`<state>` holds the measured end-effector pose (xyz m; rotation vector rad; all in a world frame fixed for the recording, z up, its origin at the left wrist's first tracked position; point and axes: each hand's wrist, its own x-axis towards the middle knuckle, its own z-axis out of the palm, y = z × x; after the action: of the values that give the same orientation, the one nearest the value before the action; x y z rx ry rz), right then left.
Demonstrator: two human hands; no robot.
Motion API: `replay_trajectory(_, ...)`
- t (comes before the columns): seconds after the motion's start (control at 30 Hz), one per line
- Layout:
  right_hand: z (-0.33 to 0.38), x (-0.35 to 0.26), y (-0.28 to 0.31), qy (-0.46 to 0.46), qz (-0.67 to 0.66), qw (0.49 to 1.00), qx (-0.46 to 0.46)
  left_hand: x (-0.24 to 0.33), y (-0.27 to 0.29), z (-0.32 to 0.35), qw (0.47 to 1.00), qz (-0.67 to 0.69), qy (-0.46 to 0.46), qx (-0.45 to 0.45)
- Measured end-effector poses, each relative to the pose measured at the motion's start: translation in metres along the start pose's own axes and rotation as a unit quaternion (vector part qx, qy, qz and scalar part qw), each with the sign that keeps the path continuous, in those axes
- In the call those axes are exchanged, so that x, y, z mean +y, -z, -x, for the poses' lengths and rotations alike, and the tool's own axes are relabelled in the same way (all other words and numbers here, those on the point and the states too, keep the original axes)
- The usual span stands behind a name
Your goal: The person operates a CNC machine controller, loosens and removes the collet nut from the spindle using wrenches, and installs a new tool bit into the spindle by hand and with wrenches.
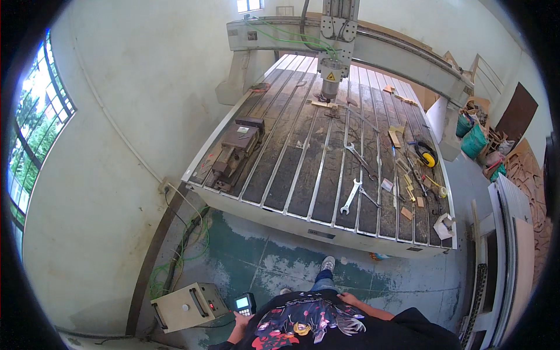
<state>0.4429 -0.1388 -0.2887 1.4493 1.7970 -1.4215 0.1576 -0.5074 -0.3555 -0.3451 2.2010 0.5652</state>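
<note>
At the bottom of the view, my left hand is closed round a black handheld controller with a lit screen. My right hand is low at my side, against the hem of my dark printed shirt. Its fingertips are partly hidden there, and whether they grip the cloth is unclear. Ahead stands a large CNC router with a slotted bed. Its spindle hangs over a small wooden piece near the middle of the bed.
A machine vise sits on the bed's left side. Wrenches, yellow earmuffs and wood offcuts lie to the right. A metal control box and cables are on the floor at left. Panels lean at right.
</note>
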Motion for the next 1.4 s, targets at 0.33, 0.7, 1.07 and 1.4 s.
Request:
replay_trajectory(0.33,0.004,-0.007,-0.001,0.008,0.041,0.999,-0.014,-0.047,-0.01,-0.03,1.0,0.013,-0.023,0.014)
replay_trajectory(0.7,-0.007,0.007,0.0,-0.021,0.014,0.999,-0.034,0.0,-0.001,-0.002,1.0,0.005,0.019,0.005)
replay_trajectory(1.07,-0.018,0.011,-0.003,0.001,0.052,0.998,-0.038,-0.025,-0.009,-0.026,0.999,0.032,0.013,0.01)
replay_trajectory(1.4,-0.015,0.019,-0.01,0.009,-0.005,1.0,0.023,-0.038,-0.023,-0.046,0.999,-0.017,-0.038,0.019)
